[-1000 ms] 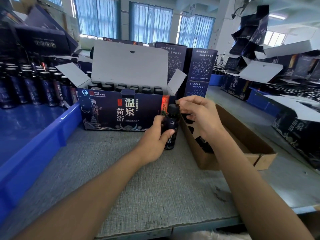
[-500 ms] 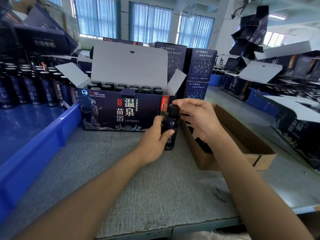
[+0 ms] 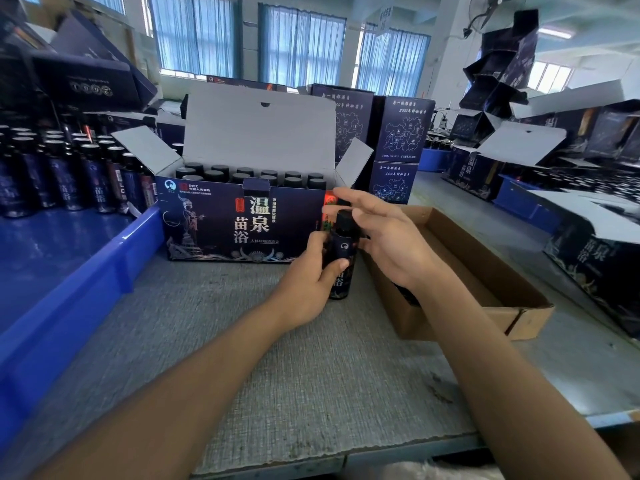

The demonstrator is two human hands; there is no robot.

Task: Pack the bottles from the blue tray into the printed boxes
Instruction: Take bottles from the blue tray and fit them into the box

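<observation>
A dark bottle (image 3: pixel 343 258) with a black cap stands upright on the grey table, just right of the front corner of the open printed box (image 3: pixel 221 223). My left hand (image 3: pixel 311 282) grips its body. My right hand (image 3: pixel 388 240) is beside the cap with fingers spread and mostly straight, holding nothing. The printed box has its lid and side flaps up and holds two rows of black-capped bottles (image 3: pixel 249 174). Many more bottles (image 3: pixel 62 174) stand in the blue tray (image 3: pixel 69 289) at the left.
A shallow brown cardboard box (image 3: pixel 485 278) lies to the right of my hands. Closed printed boxes (image 3: pixel 401 133) are stacked behind the open one. More open boxes and blue trays crowd the far right. The table's front edge is near me.
My right hand has opened: its fingers, curled near the bottle cap before, are now spread and lifted off to the right. The left hand and bottle stay in place.
</observation>
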